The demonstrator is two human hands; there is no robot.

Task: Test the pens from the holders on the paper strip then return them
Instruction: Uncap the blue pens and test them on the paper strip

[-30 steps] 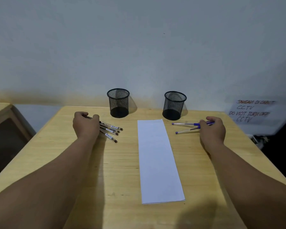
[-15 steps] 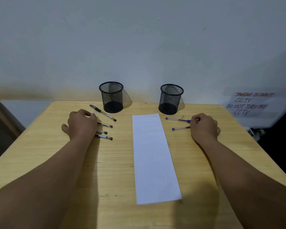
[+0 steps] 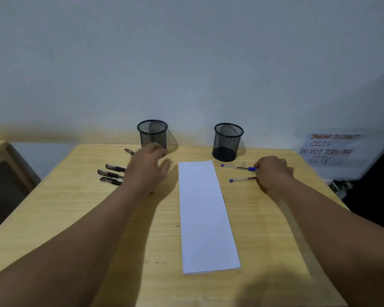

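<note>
A white paper strip [image 3: 205, 216] lies lengthwise in the middle of the wooden table [image 3: 80, 218]. Two empty black mesh holders stand at the back, the left holder [image 3: 153, 132] and the right holder [image 3: 228, 140]. Several black pens [image 3: 111, 173] lie left of the strip. My left hand [image 3: 149, 169] hovers over their right ends, blurred, with its fingers spread and close to the left holder. Two blue-capped pens [image 3: 237, 167] [image 3: 242, 179] lie right of the strip. My right hand [image 3: 273, 172] is curled, its fingertips closed on the capped end of the upper blue pen.
A handwritten paper sign [image 3: 328, 149] hangs on the wall at the right. Another wooden desk [image 3: 0, 160] stands to the left, across a gap. The wall rises directly behind the holders.
My left hand has slid right and forward off the black pens, towards the left holder, baring their left ends. My right hand stays at the blue pens.
</note>
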